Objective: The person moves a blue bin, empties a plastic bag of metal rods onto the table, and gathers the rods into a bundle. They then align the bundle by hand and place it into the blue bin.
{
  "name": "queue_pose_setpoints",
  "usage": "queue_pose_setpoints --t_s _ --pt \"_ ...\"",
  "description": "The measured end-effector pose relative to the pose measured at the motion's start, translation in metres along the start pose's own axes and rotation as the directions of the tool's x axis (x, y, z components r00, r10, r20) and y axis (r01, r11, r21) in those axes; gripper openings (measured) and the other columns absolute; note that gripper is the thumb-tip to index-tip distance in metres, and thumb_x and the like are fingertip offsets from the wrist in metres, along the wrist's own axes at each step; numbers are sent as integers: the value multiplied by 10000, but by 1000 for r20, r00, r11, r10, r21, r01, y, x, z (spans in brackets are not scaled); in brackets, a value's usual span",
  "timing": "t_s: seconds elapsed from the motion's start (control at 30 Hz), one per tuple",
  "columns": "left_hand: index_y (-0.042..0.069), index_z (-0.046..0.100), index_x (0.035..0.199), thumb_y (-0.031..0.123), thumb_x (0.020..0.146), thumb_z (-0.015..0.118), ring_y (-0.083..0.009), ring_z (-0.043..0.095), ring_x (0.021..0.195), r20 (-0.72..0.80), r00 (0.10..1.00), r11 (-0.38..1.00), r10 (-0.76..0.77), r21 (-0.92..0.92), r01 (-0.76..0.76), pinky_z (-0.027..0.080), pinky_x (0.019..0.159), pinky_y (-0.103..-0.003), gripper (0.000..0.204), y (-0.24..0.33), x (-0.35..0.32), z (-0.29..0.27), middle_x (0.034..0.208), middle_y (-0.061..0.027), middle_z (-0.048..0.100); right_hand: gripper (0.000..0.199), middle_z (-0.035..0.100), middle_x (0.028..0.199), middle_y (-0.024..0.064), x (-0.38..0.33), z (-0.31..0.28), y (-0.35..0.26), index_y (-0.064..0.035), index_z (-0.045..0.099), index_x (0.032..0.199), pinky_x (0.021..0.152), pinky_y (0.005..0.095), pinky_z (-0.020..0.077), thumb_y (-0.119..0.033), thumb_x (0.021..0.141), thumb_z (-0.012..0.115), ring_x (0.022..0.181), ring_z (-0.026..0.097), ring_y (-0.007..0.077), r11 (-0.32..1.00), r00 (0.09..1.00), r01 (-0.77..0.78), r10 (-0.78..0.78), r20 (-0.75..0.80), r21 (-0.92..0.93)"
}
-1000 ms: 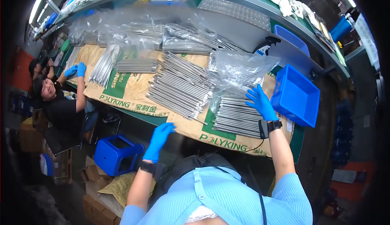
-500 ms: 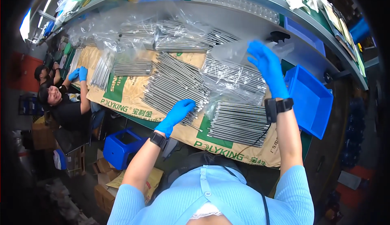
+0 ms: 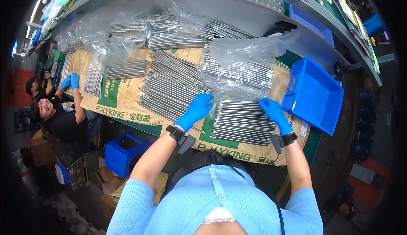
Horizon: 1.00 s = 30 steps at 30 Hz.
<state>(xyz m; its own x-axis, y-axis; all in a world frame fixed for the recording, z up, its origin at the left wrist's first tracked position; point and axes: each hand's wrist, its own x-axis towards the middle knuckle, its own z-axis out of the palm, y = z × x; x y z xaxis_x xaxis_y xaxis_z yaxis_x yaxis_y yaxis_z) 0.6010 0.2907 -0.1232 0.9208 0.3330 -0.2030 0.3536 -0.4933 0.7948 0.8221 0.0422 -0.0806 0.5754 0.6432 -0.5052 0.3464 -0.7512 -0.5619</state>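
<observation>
Loose pile of metal rods (image 3: 165,95), left of centre. Our left hand (image 3: 194,112), at its right edge: fingers bent, grasp we cannot tell. Near bundle of rods (image 3: 241,122), between our hands. Our right hand (image 3: 275,115), at the bundle's right end: fingers curled, grip unclear. Blue bin (image 3: 320,97), right.

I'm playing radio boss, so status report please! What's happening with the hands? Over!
Left hand and right hand flank near rods, grip unclear. Rods side by side, mostly uncovered. Clear plastic just behind.
</observation>
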Motion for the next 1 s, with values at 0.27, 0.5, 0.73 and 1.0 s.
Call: queue_pose_setpoints --t_s 0.27,0.5,0.73,1.0 --pt "-19 422 1203 53 732 547 -354 541 884 113 993 911 30 406 -73 463 736 -416 493 15 -38 43 1090 -194 517 455 540 1075 157 -1 74 -14 -10 554 1053 847 403 401 -374 785 602 992 499 319 814 795 460 -556 -243 -355" --pt "-64 376 1230 43 746 529 -315 549 891 62 965 706 256 669 -231 470 714 -427 518 -1 -49 51 1053 -178 490 527 503 1074 138 1 90 -38 -10 549 1065 926 450 318 -442 769 606 1027 451 297 804 803 433 -550 -231 -408" --pt "-37 467 1090 52 755 520 -285 598 674 114 991 740 77 659 -133 491 530 -387 350 1 -30 52 914 -155 513 556 500 1031 132 0 106 -38 -17 533 1101 917 433 312 -463 776 601 1003 441 299 843 835 310 -463 -299 -439" --pt "19 558 823 74 736 539 -288 606 592 238 953 718 186 629 -298 486 482 -386 105 -16 -6 55 781 -148 561 511 503 1053 126 -2 112 -31 -22 540 1076 920 438 306 -442 791 595 1008 441 299 856 829 289 -448 -336 -428"
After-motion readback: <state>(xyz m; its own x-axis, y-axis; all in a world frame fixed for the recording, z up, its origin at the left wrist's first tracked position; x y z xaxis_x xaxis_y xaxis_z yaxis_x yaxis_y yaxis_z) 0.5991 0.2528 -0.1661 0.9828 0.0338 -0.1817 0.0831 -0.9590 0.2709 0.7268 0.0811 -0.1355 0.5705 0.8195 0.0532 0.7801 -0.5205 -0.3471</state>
